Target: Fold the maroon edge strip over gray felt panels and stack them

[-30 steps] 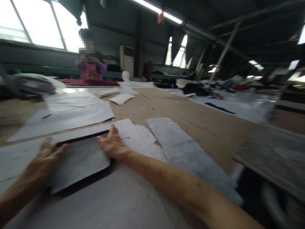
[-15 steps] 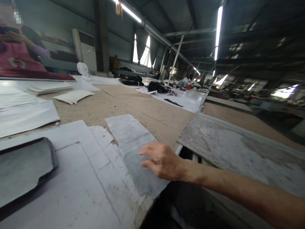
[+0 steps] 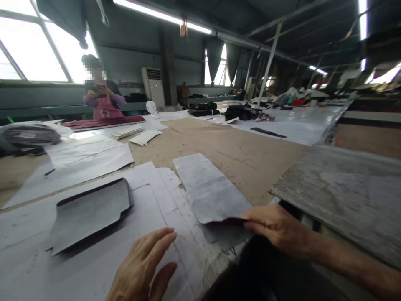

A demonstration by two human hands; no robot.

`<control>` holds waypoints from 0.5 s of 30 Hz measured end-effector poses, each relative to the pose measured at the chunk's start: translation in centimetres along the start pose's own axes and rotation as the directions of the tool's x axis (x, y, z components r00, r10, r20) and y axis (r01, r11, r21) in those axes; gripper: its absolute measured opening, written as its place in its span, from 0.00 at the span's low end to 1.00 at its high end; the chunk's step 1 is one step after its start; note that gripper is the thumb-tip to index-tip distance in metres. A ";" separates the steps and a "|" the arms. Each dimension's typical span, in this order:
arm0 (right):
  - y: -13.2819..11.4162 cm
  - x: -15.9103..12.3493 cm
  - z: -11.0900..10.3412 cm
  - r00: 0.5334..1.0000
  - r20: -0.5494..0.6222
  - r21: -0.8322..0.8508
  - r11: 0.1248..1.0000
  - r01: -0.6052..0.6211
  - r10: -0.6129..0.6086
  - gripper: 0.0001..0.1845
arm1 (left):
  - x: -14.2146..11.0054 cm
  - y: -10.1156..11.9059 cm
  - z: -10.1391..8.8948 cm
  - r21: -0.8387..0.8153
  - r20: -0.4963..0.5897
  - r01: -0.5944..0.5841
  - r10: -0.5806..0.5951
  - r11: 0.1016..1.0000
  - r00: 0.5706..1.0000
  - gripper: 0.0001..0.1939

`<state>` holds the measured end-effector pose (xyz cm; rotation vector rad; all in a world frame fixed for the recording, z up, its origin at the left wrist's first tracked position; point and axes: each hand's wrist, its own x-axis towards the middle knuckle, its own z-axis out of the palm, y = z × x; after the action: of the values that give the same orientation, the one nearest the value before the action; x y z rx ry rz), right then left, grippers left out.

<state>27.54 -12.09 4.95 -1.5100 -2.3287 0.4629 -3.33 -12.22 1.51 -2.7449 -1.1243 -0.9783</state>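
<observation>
My right hand (image 3: 275,230) pinches the near edge of a long grey sheet (image 3: 209,188) that lies on the table, lifting its corner off a darker piece below. My left hand (image 3: 142,267) rests flat with fingers stretched out on the white paper (image 3: 150,200) covering the near table. A stack of grey pieces with a dark red edge (image 3: 90,211) lies to the left, touched by neither hand.
A brown work table (image 3: 225,146) runs away from me, with white sheets (image 3: 90,156) at the left. A person in a pink apron (image 3: 103,102) stands at the far end. A worn grey board (image 3: 341,188) lies at the right across a gap.
My right hand moved off the stack to the right, then took hold of the grey sheet's near edge. My left hand left the stack and now lies flat nearer to me.
</observation>
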 end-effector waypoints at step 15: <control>-0.6 3.8 2.4 0.915 -0.095 0.389 0.861 -0.328 0.392 0.16 | 5.6 2.3 4.7 -0.139 -0.086 0.020 -0.032 0.990 0.996 0.15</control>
<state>24.49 -9.04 3.46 -1.7171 -1.7062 0.7799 3.76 -9.30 1.33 -2.7662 -1.1218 -1.2118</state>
